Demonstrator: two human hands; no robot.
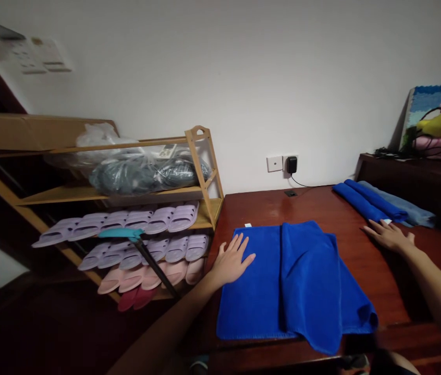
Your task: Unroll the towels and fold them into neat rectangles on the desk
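Note:
A blue towel (255, 291) lies spread on the reddish-brown wooden table (252, 205), with its right part folded over loosely and rumpled. My left hand (233, 260) rests flat on the towel's left edge, fingers spread. Over at the right, my right hand (389, 237) is open, palm down, beside the near end of some rolled towels. Two of those rolls are blue, including one blue rolled towel (361, 202), and a grey-blue rolled towel (412, 207) lies beside them. A small white tag shows by the right fingertips.
Left of the table stands a wooden shoe rack (200, 172) with several lilac slippers (169, 219), pink slippers (146, 276) and plastic-wrapped bundles. A turquoise-topped pole (158, 265) leans before it. A black plug (291, 164) sits on the wall; a raised dark ledge (400, 169) borders the right.

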